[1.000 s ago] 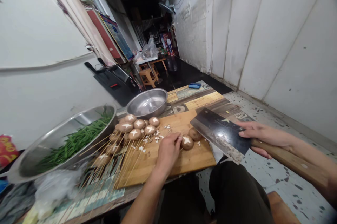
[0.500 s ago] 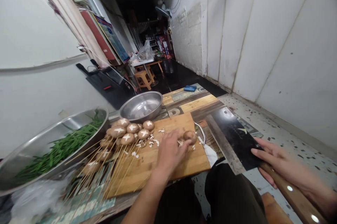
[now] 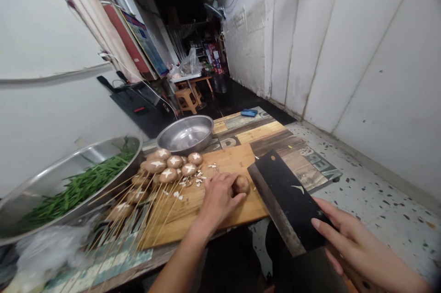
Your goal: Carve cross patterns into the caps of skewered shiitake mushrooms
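My left hand (image 3: 218,195) rests on the wooden cutting board (image 3: 237,155), its fingers around a brown mushroom (image 3: 242,184) near the board's right side. My right hand (image 3: 344,233) grips a cleaver (image 3: 282,194) with a wide dark blade, tilted over the board's right edge, apart from the mushroom. A green scrap sticks to the blade. Left of my left hand, several mushrooms (image 3: 168,174) with white crosses cut in their caps are piled on bamboo skewers (image 3: 151,219). White mushroom trimmings (image 3: 199,177) are scattered between the pile and my hand.
A large steel basin (image 3: 37,186) of cut green vegetables (image 3: 86,180) stands at the left. Behind the board is a shallow steel bowl (image 3: 188,132). A blue object (image 3: 248,113) lies at the table's far end. A plastic bag (image 3: 51,251) sits at the front left.
The cleaver in my right hand has moved left and now overlaps the board's right edge. My left hand and the mushroom have shifted slightly left.
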A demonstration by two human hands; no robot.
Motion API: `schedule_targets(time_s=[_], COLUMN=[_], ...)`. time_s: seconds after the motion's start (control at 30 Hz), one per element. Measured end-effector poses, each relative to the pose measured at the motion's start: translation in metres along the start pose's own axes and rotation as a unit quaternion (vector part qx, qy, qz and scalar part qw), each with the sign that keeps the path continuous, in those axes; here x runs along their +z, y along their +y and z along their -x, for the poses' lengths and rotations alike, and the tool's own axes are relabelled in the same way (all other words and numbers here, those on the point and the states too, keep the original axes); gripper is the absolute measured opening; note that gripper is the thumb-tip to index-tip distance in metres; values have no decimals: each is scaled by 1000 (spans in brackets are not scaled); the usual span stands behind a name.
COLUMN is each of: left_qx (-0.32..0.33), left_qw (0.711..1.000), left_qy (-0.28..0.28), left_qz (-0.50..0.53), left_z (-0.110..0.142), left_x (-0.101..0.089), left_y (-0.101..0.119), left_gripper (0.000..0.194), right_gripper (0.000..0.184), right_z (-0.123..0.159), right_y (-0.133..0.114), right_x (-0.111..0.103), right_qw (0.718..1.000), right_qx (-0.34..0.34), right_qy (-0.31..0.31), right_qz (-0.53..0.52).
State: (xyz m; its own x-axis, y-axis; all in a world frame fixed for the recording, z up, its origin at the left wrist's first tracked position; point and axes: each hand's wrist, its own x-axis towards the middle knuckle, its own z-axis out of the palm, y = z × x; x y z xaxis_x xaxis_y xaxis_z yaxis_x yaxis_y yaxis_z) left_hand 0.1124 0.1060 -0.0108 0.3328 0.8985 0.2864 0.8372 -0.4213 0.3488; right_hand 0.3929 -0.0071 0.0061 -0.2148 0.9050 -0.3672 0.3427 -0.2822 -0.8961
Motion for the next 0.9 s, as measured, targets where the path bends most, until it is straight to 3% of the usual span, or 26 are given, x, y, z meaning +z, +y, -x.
schedule_targets(time_s=[0.13,0.27,0.77,0.9], left_qx=[15,38,45,49], left_qw=[998,994,992,991], left_qy=[58,101,103,110], left_qz=[16,18,52,52], left_z=[19,27,25,24], left_x=[12,23,18,19], left_y=[-20,-25,-21,-22], left_gripper=[51,46,36,37], right_gripper=[84,83,93,95], right_z=[1,-2,-2,-9], right_y=[-9,-7,-8,-3], right_x=[10,17,14,9], right_qw=[1000,999,997,995], right_qx=[15,27,78,83], right_qy=[-16,-13,10,-29], right_qz=[9,12,-23,-40])
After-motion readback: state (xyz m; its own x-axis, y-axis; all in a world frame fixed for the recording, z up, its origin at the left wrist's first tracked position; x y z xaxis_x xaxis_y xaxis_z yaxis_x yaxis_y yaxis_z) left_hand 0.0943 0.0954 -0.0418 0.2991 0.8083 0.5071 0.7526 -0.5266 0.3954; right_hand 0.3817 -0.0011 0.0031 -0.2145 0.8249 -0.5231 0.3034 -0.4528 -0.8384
